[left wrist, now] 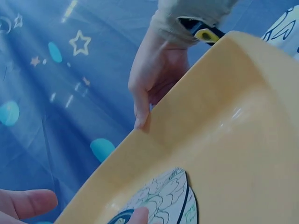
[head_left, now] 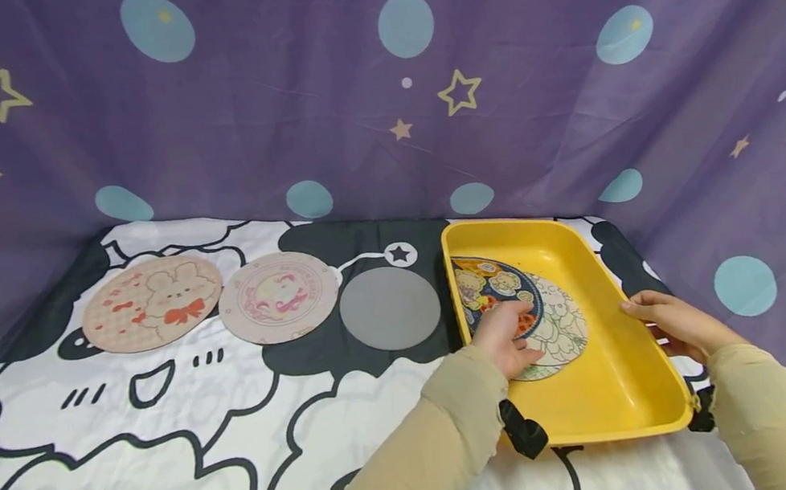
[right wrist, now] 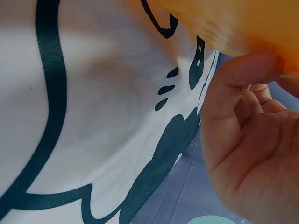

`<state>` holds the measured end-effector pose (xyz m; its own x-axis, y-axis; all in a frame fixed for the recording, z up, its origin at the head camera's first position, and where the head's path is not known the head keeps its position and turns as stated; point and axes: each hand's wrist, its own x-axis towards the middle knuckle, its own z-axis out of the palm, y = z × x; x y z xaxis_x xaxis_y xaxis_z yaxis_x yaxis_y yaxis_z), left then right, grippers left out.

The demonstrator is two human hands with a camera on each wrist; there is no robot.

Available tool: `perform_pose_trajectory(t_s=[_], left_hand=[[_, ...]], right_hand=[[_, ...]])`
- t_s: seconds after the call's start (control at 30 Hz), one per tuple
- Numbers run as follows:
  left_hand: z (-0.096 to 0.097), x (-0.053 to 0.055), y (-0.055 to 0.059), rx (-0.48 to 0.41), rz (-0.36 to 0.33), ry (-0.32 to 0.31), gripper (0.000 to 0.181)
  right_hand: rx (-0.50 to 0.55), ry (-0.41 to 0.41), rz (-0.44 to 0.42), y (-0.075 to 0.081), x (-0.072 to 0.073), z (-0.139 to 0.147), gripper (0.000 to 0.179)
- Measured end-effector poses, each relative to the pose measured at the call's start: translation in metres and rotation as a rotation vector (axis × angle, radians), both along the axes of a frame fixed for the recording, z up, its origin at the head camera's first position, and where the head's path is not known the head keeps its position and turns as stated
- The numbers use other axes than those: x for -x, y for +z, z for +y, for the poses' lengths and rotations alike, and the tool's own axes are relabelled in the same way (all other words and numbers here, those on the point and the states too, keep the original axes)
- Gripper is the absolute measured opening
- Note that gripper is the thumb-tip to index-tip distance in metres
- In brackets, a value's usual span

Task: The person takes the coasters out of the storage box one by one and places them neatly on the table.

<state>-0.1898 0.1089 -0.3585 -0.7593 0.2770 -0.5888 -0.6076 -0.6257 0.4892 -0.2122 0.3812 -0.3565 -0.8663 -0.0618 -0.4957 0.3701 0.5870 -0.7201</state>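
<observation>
A yellow tray [head_left: 627, 380] holds several overlapping round mats: one dark blue with bears [head_left: 505, 281] and a white one with line drawings [head_left: 564, 322]. My left hand [head_left: 505, 337] reaches in over these mats at the tray's left side, thumb and fingers apart. In the left wrist view its fingertip [left wrist: 140, 215] overlaps the mats. At the tray's right rim my right hand [head_left: 682, 321] pinches the edge between thumb and fingers. The right wrist view shows that hand [right wrist: 247, 130] from below, at the tray's underside [right wrist: 243, 28].
Left of the tray, three round mats lie in a row: a pink bear mat [head_left: 152, 303], a pink unicorn mat [head_left: 279, 298] and a plain grey one [head_left: 390, 308]. A black-and-white cartoon cloth [head_left: 172, 480] covers the table. Behind hangs a purple patterned curtain [head_left: 318, 100].
</observation>
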Motion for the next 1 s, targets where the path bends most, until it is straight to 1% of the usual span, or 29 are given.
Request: perform_pose_trajectory(t_s=[0.07,0.2,0.53,0.63,0.83,1.0], left_hand=[[0.0009,-0.0005,0.0015,0.039,0.023,0.019,0.076],[0.0013,-0.0003,0.0031,0.064,0.021,0.038,0.075],[0.0023,0.0016,0.0003,0.046,-0.003,0.054,0.061],[0.0023,0.0016,-0.0001,0.044,0.0,0.059,0.06],[0.0011,0.0016,-0.0005,0.039,0.024,0.061,0.065],[-0.0016,0.0016,-0.0006,0.006,0.031,0.062,0.065]], right_hand=[[0.004,0.005,0.001,-0.0001,0.0,-0.0013,0.04],[0.01,0.007,0.002,0.0003,0.0003,-0.0022,0.039],[0.0,0.011,0.001,0.0006,0.0001,0.0,0.038],[-0.001,0.011,-0.001,0.0003,0.0004,0.0002,0.038],[-0.001,0.02,0.003,-0.0002,0.0003,0.001,0.04],[-0.007,0.014,-0.002,0.0013,0.0006,-0.0002,0.039]])
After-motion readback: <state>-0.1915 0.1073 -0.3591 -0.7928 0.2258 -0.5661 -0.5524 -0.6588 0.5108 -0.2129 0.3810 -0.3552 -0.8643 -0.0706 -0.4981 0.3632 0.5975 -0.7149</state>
